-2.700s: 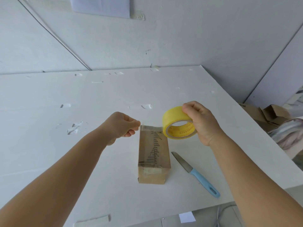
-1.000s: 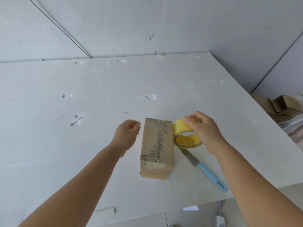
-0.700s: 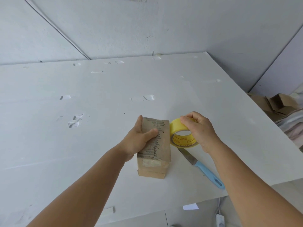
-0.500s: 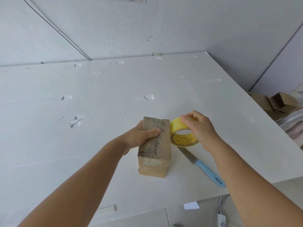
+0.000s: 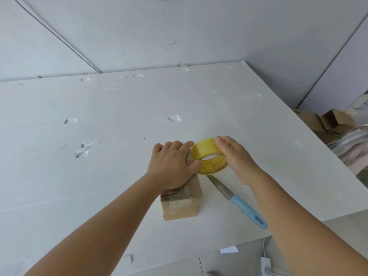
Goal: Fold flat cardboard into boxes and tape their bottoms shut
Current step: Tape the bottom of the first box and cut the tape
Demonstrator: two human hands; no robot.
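A small brown cardboard box (image 5: pixel 180 206) stands on the white table (image 5: pixel 99 166), its taped face turned up. My left hand (image 5: pixel 171 166) lies flat on top of the box, fingers straight and reaching over its far end, thumb out toward the tape. My right hand (image 5: pixel 235 156) grips a yellow roll of tape (image 5: pixel 209 156) just right of the box's far end, fingers curled over the rim. The roll stands on edge beside my left thumb. Most of the box top is hidden under my left hand.
A knife with a light blue handle (image 5: pixel 239 202) lies on the table right of the box, blade pointing under the roll. The table's near edge runs close below it. Loose cardboard boxes (image 5: pixel 328 122) sit on the floor at the right.
My left hand let go of the tape end, moved onto the box and slid forward along its top to the far end. The roll came down beside the box.
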